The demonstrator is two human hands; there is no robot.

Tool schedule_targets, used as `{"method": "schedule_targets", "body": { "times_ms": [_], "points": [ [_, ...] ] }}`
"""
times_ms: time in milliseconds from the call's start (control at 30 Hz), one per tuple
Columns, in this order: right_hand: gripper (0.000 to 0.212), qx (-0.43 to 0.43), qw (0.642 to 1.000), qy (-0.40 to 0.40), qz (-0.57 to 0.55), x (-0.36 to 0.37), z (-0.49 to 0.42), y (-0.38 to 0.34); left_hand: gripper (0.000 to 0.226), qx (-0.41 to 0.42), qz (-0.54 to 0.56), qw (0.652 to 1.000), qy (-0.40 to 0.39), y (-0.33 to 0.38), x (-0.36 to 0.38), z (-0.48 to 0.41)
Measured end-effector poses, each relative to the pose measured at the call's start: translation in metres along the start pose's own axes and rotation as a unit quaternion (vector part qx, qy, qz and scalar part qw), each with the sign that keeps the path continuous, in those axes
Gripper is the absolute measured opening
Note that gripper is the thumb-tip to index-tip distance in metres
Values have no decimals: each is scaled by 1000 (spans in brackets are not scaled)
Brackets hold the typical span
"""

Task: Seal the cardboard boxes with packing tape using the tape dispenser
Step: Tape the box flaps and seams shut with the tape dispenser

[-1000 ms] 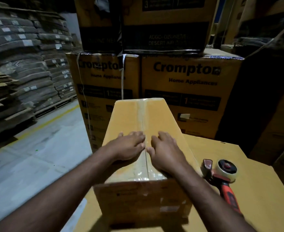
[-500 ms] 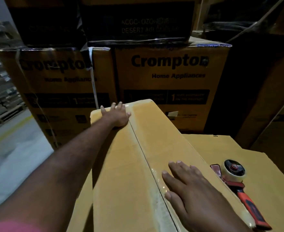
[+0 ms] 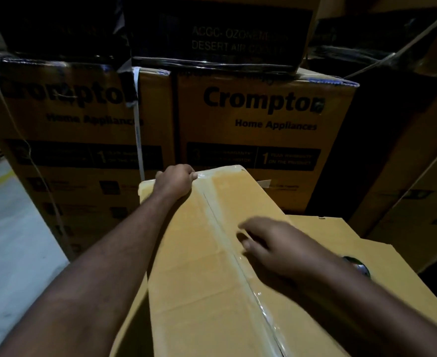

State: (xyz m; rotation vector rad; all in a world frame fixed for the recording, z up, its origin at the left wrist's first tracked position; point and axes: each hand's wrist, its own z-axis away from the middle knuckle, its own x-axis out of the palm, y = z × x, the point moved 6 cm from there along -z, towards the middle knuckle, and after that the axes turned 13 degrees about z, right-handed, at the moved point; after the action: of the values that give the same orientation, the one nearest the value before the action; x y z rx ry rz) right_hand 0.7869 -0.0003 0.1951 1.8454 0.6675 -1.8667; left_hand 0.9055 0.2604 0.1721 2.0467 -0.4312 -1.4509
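Floor (image 3: 11, 228), far left: pale, smooth concrete.

Left hand (image 3: 176, 180): reaches out to the far end of the box (image 3: 199, 279), fingers curled over the far edge, gripping it. Knuckles up, just left of the seam.

Box: long, plain tan cardboard, matte, with faint creases across the top. Flaps closed. It runs from near the camera away to the stacked cartons.

Tape (image 3: 238, 261): a clear, glossy strip along the centre seam, catching light near the camera and wrapping over the far edge beside the left hand.

Right hand (image 3: 271, 243): over the box top just right of the seam, near its middle. Motion-blurred, so I cannot tell whether it is open or closed, nor whether it touches the tape.

Sheet (image 3: 341, 233): flat cardboard under the box, spreading right.

Dispenser (image 3: 357, 266): on the sheet right of the box. Only a dark round part shows past the right forearm.

Cartons (image 3: 263, 130): behind, large printed brown boxes, two side by side with darker ones on top. A white strap (image 3: 137, 130) hangs between them.
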Motion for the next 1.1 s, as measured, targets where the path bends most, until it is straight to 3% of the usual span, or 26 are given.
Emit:
{"method": "schedule_targets", "body": {
  "times_ms": [200, 333, 433, 600, 700, 867, 967, 1100],
  "points": [
    [39, -1, 997, 76, -9, 10, -163, -17, 26, 18, 1, 1000, 15, 9, 3, 6],
    [39, -19, 996, 83, 7, 25, -207, -27, 30, 32, -38, 994, -93, -4, 0, -9],
    [46, -11, 996, 83, 41, 25, -218, -11, 36, -5, 20, 991, -134, -25, -10, -9],
    [45, 50, 996, 58, 48, 27, -226, 24, 36, -95, 97, 989, -62, -71, -30, 12],
    [50, 98, 994, 39, 29, 25, -227, 45, 32, -105, 171, 977, -66, -73, -30, 11],
    [60, 157, 988, -14, -8, 29, -238, 70, 32, -158, 320, 934, 18, -90, -32, 18],
    [64, 180, 982, -51, -33, 34, -245, 75, 36, -184, 353, 917, 21, -102, -31, 23],
    [59, 177, 983, -37, -19, 35, -246, 71, 35, -209, 386, 898, 16, -99, -27, 22]
  ]
}}
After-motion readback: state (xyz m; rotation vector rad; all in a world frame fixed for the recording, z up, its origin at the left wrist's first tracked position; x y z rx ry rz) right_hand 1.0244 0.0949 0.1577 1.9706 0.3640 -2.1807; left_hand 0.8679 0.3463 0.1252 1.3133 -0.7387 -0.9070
